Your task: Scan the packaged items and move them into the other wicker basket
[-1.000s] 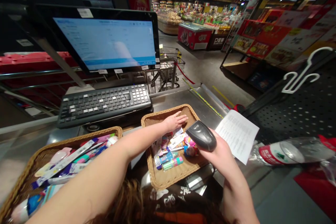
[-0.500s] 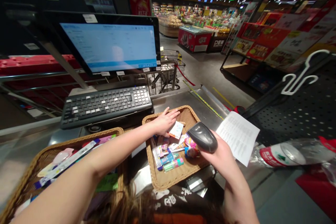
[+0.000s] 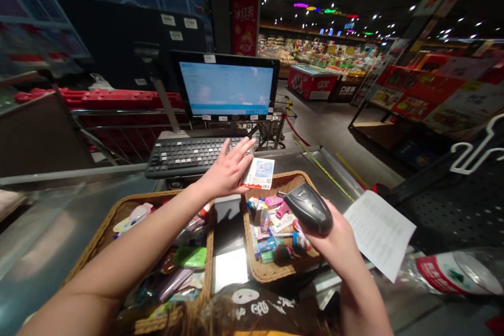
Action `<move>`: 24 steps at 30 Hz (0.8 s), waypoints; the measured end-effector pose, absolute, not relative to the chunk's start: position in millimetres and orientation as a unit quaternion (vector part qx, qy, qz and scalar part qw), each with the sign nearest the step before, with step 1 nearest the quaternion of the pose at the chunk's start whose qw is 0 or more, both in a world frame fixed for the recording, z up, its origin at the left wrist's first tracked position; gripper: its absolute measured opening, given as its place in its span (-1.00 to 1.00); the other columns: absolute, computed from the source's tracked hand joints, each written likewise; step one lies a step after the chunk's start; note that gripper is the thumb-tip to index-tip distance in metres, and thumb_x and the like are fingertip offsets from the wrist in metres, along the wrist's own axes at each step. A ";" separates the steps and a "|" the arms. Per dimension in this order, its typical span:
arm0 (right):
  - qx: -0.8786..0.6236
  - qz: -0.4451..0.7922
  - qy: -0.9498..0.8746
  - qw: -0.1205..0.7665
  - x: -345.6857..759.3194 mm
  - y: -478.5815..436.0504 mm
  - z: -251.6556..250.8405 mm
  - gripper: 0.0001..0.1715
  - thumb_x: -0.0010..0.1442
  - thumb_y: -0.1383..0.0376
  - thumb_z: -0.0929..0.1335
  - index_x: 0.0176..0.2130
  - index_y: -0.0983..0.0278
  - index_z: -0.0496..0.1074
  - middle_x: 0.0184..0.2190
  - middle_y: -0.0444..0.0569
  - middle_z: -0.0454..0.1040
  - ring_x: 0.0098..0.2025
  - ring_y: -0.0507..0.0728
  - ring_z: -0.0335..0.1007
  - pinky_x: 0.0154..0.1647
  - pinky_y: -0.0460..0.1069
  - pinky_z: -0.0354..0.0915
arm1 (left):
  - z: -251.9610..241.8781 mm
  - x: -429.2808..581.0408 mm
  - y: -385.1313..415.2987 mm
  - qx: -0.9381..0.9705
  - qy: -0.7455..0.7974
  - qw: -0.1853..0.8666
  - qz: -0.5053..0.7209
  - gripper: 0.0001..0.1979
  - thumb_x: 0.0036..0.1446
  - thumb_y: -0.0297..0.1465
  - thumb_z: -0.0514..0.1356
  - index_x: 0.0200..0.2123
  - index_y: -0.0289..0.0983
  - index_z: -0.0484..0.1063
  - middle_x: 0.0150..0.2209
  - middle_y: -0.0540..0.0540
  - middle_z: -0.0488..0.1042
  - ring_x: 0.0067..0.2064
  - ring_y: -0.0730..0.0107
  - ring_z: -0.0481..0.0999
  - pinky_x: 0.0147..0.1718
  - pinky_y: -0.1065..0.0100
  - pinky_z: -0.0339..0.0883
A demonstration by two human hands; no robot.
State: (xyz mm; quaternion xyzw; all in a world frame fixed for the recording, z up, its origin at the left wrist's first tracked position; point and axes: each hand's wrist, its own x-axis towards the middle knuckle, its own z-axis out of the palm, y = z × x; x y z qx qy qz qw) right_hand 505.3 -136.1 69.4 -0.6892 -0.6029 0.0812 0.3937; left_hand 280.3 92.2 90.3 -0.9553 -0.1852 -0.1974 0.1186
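Observation:
My left hand (image 3: 230,170) is raised between the two wicker baskets, in front of the keyboard, gripping a small white packet (image 3: 260,173) with a red edge and a printed code. Its upper fingers are spread. Wrapped round a black handheld scanner (image 3: 309,209) is my right hand (image 3: 334,233), above the right side of the right basket (image 3: 271,274). Small colourful packets and bottles lie in that basket. The left basket (image 3: 210,268) holds a green packet (image 3: 190,257) and several other items, partly hidden beneath my left forearm.
A lit monitor (image 3: 228,89) stands behind the keyboard (image 3: 189,155). Right of the scanner lies a printed sheet (image 3: 380,233), with a plastic bottle (image 3: 457,273) beside it. A white hanger (image 3: 476,149) hangs at the right. Shopping carts (image 3: 118,128) stand beyond the counter.
My left hand has lifted the white packet out of the right basket and moved it up and left. The view has shifted, showing more of the left side. My right hand still holds the scanner.

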 end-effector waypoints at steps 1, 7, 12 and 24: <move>-0.685 0.075 -0.608 0.394 498.5 -135.0 72.4 -0.37 0.09 0.24 0.40 0.16 0.24 0.36 0.12 0.15 0.44 0.17 0.36 0.37 0.19 0.27 0.31 | 93.6 271.1 89.8 -0.949 -0.194 0.130 -0.210 -0.27 0.03 -0.02 0.27 0.14 -0.38 0.31 0.41 -0.45 -0.06 0.44 -0.15 -0.12 0.35 -0.22 -0.41; -0.645 0.042 -0.650 0.400 448.1 -127.3 91.6 -0.41 0.12 0.24 0.38 0.14 0.23 0.35 0.15 0.14 0.43 0.25 0.37 0.28 0.31 0.34 0.15 | 107.7 219.2 79.8 -0.925 -0.231 0.183 -0.239 -0.33 0.03 -0.08 0.27 0.12 -0.36 0.31 0.41 -0.43 -0.04 0.45 -0.08 -0.12 0.36 -0.20 -0.44; -0.625 0.049 -0.683 0.375 409.2 -120.4 90.2 -0.42 0.10 0.29 0.35 0.13 0.19 0.35 0.16 0.12 0.42 0.31 0.39 0.20 0.38 0.43 -0.06 | 113.1 179.4 79.3 -0.906 -0.263 0.214 -0.255 -0.30 0.07 -0.03 0.24 0.16 -0.34 0.27 0.43 -0.41 -0.10 0.45 -0.05 -0.14 0.36 -0.20 -0.44; -0.587 -0.002 -0.741 0.325 371.0 -109.6 82.7 -0.39 0.04 0.37 0.34 0.11 0.22 0.37 0.15 0.12 0.43 0.29 0.41 0.23 0.29 0.40 0.15 | 124.8 112.9 77.9 -0.889 -0.305 0.190 -0.283 -0.33 0.08 -0.10 0.28 0.16 -0.33 0.28 0.43 -0.42 -0.09 0.43 -0.15 -0.06 0.36 -0.23 -0.43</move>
